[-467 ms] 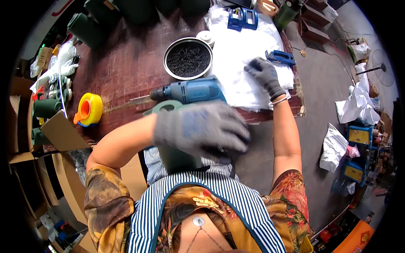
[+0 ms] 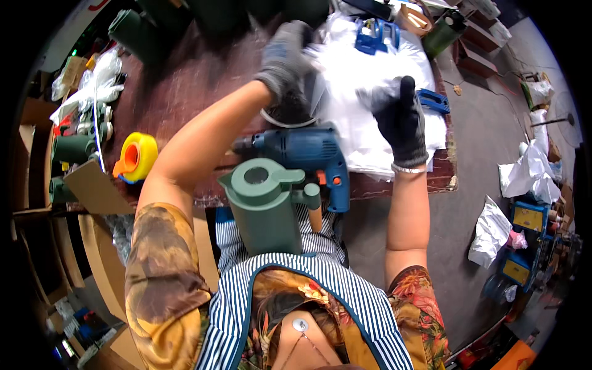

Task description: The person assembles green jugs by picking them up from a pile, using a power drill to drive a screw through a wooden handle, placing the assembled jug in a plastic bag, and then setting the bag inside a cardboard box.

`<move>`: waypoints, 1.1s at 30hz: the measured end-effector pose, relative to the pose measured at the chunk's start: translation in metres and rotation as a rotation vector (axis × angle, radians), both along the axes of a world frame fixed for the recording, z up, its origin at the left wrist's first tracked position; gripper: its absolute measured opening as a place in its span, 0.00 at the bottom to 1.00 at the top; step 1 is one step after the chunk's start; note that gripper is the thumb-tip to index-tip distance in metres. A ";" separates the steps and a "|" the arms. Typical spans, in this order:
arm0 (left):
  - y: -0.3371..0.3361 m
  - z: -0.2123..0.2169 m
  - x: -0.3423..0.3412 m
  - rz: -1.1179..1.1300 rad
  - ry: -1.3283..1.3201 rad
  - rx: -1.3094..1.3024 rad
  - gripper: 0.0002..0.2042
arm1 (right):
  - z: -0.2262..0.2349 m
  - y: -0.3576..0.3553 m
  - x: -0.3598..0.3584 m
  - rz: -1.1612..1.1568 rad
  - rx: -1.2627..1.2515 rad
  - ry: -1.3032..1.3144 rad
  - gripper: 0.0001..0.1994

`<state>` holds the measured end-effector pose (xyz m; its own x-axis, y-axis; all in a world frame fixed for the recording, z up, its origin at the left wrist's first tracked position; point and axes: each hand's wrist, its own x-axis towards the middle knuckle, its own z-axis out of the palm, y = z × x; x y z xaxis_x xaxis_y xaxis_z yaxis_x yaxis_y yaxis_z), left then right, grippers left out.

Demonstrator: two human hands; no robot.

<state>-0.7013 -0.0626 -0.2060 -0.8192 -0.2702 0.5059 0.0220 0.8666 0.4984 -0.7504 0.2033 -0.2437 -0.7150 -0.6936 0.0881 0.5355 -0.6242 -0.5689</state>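
My gloved left hand [image 2: 287, 58] is above the bowl of dark screws [image 2: 290, 117], blurred, its fingers mostly hidden. Thin translucent film shows beside it, over the bowl's right side. On the right, my gloved right hand [image 2: 401, 120] is turned with its dark palm showing, fingers closed on a thin plastic bag above the pile of white plastic bags [image 2: 364, 142]. A green thermos jug [image 2: 265, 213] with a spout and side handle stands upright against my striped apron, touched by neither hand. Behind it, a blue power drill [image 2: 302, 148] lies on the table.
Yellow tape [image 2: 146, 157] lies at the table's left. Two blue tool-like pieces, one at the back [image 2: 376, 36] and one at the right [image 2: 433, 100], rest by the bags. More green jugs [image 2: 139, 34] line the far edge. An open carton [image 2: 95, 188] stands left.
My left hand has swung from above the jug, forward to the bowl, uncovering the jug. My right hand has turned over and lifted plastic from the pile. The view has shifted slightly.
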 end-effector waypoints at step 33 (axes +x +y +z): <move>0.020 0.043 0.205 -0.912 -0.905 0.149 0.33 | -0.085 0.147 0.326 0.427 0.834 0.666 0.22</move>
<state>-0.4966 -0.0428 -0.1629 -0.7699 0.5588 -0.3082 0.1785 0.6522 0.7367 -0.4241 0.3506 -0.3288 -0.3913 -0.8884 -0.2402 0.0502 0.2400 -0.9695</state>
